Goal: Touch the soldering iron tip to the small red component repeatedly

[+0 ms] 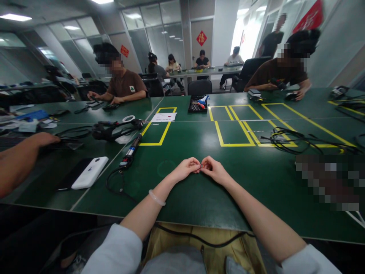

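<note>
My left hand (186, 169) and my right hand (213, 169) meet over the green table (188, 201), fingertips nearly touching. Between them is a tiny object (202, 166), partly silvery with a reddish bit, too small to name. Both hands are closed in a pinch around it, and the fingers cover most of it. To the left of my hands lies a dark tool-like cylinder (131, 150) with a silver and blue middle and a cable at its near end.
At left lie a white power bank (90, 173) and a co-worker's arm (19, 160). A black tray (197, 104) with tools stands ahead. Yellow tape outlines (236, 145) mark the table. Coiled black cables (293, 137) lie at right. Co-workers sit across the table.
</note>
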Demonstrator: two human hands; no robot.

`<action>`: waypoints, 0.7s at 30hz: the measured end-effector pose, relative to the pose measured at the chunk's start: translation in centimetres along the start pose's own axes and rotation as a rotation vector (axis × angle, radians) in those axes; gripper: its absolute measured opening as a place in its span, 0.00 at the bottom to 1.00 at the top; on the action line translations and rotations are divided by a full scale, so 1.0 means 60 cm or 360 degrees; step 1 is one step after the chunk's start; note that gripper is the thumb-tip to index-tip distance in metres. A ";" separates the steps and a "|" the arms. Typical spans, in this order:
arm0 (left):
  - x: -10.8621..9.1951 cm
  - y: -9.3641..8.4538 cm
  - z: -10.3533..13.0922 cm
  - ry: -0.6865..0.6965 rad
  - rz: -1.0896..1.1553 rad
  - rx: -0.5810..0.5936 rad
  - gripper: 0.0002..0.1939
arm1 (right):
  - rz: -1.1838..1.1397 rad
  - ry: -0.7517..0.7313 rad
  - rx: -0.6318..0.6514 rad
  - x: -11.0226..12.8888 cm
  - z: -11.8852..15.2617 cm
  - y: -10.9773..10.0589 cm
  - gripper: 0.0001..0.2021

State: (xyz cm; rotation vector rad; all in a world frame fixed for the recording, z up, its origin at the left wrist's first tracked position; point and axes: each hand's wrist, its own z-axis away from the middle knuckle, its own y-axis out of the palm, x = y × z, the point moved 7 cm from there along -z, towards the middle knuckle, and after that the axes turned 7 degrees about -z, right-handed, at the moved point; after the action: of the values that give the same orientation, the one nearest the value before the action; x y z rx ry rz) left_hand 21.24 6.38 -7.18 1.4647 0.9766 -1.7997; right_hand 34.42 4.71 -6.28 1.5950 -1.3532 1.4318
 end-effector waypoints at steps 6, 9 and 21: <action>-0.009 0.001 0.004 0.0076 -0.0136 -0.0035 0.16 | 0.0148 -0.0012 0.0012 0.013 0.002 -0.004 0.08; -0.024 -0.002 0.012 0.0124 -0.0302 -0.0011 0.15 | 0.0149 0.0011 0.0037 0.007 0.002 -0.005 0.08; -0.016 -0.367 0.191 -0.0507 -0.2329 -0.1057 0.36 | 0.0144 0.0066 0.0027 -0.001 0.000 -0.004 0.07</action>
State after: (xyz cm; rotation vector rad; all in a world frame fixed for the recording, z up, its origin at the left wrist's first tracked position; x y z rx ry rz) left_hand -2.80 8.63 -1.33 -0.1601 2.4508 -2.0155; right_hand 34.67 4.79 -6.32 1.5234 -1.4085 1.5251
